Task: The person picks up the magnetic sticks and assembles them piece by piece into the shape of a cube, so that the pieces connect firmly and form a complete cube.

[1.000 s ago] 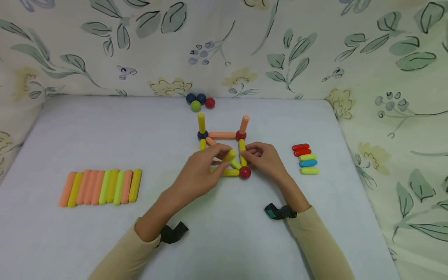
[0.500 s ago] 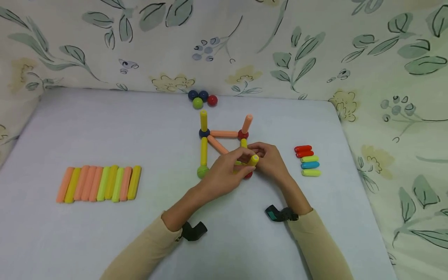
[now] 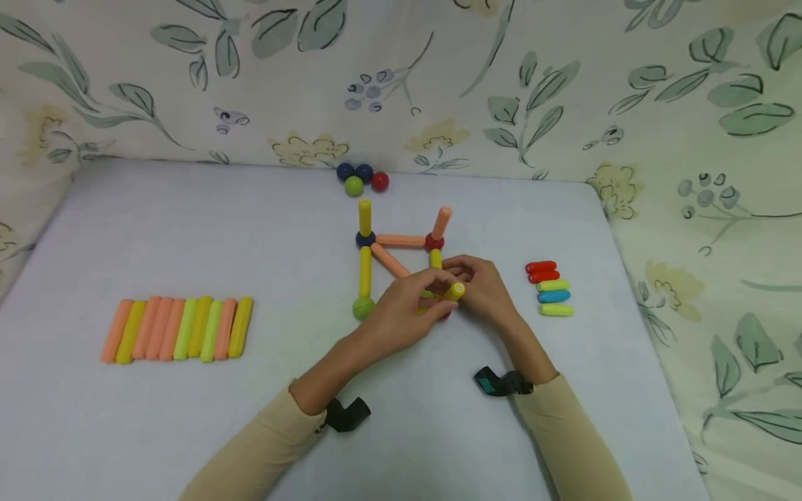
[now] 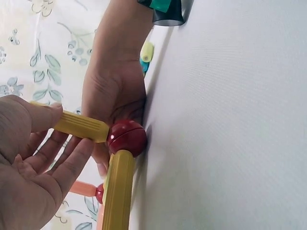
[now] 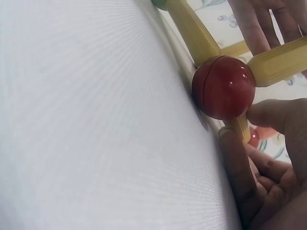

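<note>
Yellow stick, upright, meets red ball at near R corner of toy frame — L hand pinches it, R hand the side bar. Looks like the joining step; next prob. calls for a firmness check b4 letting go. Wrist views show the join — head view hides it.

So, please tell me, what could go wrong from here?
The yellow stick in the left hand meets the red ball only at its end, so it might tilt or slip. A jerk of the right hand could topple the upright peach stick, joined only at its foot.
</note>
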`<state>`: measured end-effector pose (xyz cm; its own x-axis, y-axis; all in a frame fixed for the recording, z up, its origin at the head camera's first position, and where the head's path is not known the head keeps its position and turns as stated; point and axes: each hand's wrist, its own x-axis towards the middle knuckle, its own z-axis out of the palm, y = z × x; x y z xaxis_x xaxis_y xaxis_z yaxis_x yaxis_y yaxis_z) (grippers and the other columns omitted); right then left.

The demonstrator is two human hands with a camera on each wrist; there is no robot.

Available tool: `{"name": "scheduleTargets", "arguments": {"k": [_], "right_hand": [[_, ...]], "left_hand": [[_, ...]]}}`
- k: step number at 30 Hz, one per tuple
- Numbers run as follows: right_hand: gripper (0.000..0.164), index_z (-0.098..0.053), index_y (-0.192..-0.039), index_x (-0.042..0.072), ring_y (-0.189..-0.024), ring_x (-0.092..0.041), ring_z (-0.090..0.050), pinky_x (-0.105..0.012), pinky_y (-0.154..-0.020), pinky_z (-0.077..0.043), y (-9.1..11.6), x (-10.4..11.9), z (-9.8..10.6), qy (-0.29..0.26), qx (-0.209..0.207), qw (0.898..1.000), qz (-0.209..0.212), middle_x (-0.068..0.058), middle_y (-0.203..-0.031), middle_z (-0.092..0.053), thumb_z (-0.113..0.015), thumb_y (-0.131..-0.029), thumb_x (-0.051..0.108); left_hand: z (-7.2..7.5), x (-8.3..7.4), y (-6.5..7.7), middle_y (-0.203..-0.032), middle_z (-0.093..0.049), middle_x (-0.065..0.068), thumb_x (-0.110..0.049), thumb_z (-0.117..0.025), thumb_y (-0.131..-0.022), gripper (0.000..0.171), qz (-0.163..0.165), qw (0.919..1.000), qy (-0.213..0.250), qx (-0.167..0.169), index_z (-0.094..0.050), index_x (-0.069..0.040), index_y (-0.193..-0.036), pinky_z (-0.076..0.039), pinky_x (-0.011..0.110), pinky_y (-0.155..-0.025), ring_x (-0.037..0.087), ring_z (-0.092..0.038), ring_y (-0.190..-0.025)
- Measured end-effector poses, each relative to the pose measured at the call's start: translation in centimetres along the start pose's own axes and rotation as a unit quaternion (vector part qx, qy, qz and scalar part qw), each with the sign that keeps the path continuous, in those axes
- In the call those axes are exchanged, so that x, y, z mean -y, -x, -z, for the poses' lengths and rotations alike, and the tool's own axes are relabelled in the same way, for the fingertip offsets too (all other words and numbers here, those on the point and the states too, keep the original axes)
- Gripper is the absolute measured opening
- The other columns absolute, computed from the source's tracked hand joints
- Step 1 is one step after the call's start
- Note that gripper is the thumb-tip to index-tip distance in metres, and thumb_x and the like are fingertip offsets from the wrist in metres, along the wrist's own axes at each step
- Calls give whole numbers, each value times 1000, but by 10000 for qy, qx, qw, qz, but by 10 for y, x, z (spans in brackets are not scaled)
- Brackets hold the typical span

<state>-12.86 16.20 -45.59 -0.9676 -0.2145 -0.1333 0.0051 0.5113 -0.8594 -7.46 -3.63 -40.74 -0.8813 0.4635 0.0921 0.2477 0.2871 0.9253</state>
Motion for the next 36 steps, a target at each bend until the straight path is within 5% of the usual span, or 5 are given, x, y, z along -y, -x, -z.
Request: {"name": "scheduleTargets", "arguments": {"k": [9, 15, 20, 29, 36], "right_hand": [[30, -75, -121, 2, -77, -21, -64, -22, -67, -51, -1, -2, 1, 19, -100, 9999, 106, -14, -99, -76, -73, -94, 14], [33, -73, -124, 0, -82, -22, -66, -21, -73, -54, 1, -1, 2, 43, -22, 10000, -28, -16, -104, -77, -74, -95, 16], [36, -73, -123, 2, -83, -22, -69, -26, -77, -56, 1, 0, 1, -9, 60, 9999, -121, -13, -104, -78, -75, -98, 27], [42, -74, -122, 6, -81, -23, -65, -30, -75, -53, 0, 2, 0, -14, 86, 9996, -257, -9, -101, -76, -76, -97, 38], [41, -73, -123, 5, -82, -23, -64, -29, -74, -53, 0, 2, -3, 23, 111, 9993, -345, -9, -98, -75, -75, -98, 38]], "left_hand": [[1, -1, -2, -126, -69, 6, -9, -72, -101, 32, -81, 9999, -22, 132, -64, -5, -132, -59, 24, -96, 19, -69, -114], [8, -8, 5, -139, -64, 6, -11, -72, -101, 43, 41, 9993, -148, 331, -59, -7, -143, -58, 34, -102, 23, -66, -126], [30, -10, 24, -135, -67, 3, -17, -71, -103, 35, 30, 9983, -533, 224, -65, -10, -137, -58, 39, -104, 23, -67, -123], [85, 8, 67, -121, -72, 0, -14, -70, -104, 23, 161, 9912, -1152, -625, -71, -12, -126, -59, 45, -99, 15, -68, -111], [104, 20, 102, -123, -72, 0, -15, -70, -104, 23, 542, 9794, -1726, -899, -71, -14, -127, -60, 51, -96, 20, -69, -112]]}}
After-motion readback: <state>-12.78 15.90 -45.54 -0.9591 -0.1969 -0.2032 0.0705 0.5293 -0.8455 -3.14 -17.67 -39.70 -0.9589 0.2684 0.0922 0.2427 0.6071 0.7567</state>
